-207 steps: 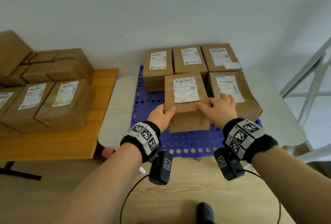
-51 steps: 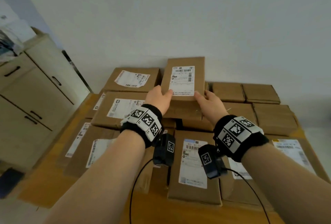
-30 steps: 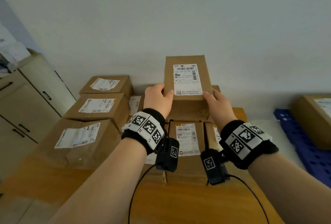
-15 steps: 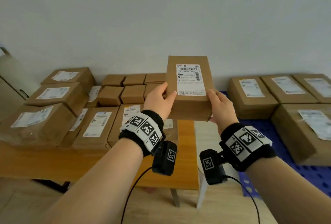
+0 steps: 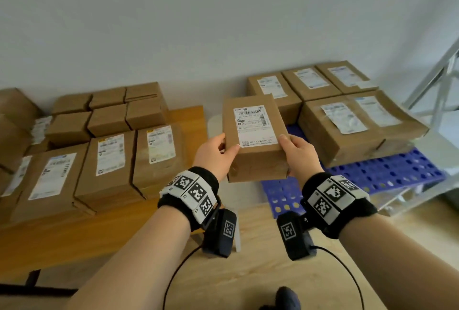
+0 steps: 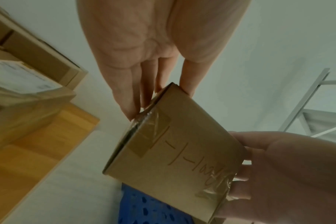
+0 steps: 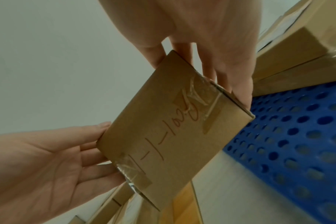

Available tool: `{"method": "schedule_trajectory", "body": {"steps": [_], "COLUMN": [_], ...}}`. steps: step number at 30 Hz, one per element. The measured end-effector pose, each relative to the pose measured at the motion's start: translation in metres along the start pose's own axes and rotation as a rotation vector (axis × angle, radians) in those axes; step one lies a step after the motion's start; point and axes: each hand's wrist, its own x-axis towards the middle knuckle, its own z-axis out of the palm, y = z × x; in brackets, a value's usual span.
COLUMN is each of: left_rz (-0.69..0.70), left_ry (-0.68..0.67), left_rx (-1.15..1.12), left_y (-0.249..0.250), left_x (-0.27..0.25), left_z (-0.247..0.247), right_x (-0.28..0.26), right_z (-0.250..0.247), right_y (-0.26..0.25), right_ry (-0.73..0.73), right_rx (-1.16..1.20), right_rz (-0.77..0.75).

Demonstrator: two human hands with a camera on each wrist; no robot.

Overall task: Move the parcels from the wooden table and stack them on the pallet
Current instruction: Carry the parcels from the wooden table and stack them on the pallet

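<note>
Cardboard parcel (image 5: pixel 255 136) held in mid-air at centre frame, label face up, between both hands; left hand (image 5: pixel 213 154) grips its left edge, thumb on top and fingers (image 6: pixel 128 97) along the side; right hand (image 5: pixel 299 154) grips the right edge likewise, fingers (image 7: pixel 238 91) pressed to the side panel; handwriting and clear tape show on the parcel's underside in both wrist views. Parcel sits above the gap between the wooden worktop (image 5: pixel 74 232) at left and the blue perforated pallet (image 5: pixel 387 173) at right, touching neither; pallet lies on a pale worktop (image 5: pixel 213 121). Five stacked parcels (image 5: pixel 340 121) rest on the pallet in the upper right; many more parcels (image 5: pixel 106 158) crowd the wooden worktop at left. White metal frame (image 5: pixel 444 74) at far right edge.
</note>
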Motion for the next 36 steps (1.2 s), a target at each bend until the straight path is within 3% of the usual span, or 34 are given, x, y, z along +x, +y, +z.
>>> {"method": "schedule_trajectory", "body": {"steps": [9, 16, 21, 26, 32, 36], "left_rz": [-0.168, -0.282, -0.289, -0.301, -0.237, -0.218], "left_ry": [-0.067, -0.064, -0.080, -0.112, -0.109, -0.152], "left_rx": [-0.036, -0.033, 0.057, 0.182, 0.264, 0.289], "left_y": [0.027, 0.043, 0.047, 0.046, 0.051, 0.050], "left_x": [0.029, 0.046, 0.053, 0.063, 0.071, 0.076], "left_z": [0.089, 0.144, 0.162, 0.171, 0.177, 0.179], "right_x": [0.068, 0.111, 0.122, 0.128, 0.140, 0.143], "right_z": [-0.073, -0.111, -0.123, -0.140, -0.145, -0.144], "right_y": [0.032, 0.048, 0.049, 0.046, 0.056, 0.069], "right_ry": [-0.098, -0.255, -0.306, -0.148, -0.257, -0.270], "right_rx": [-0.334, -0.691, -0.797, -0.639, -1.024, -1.036], "right_rz": [-0.011, -0.225, -0.344, -0.415, -0.338, -0.370]}}
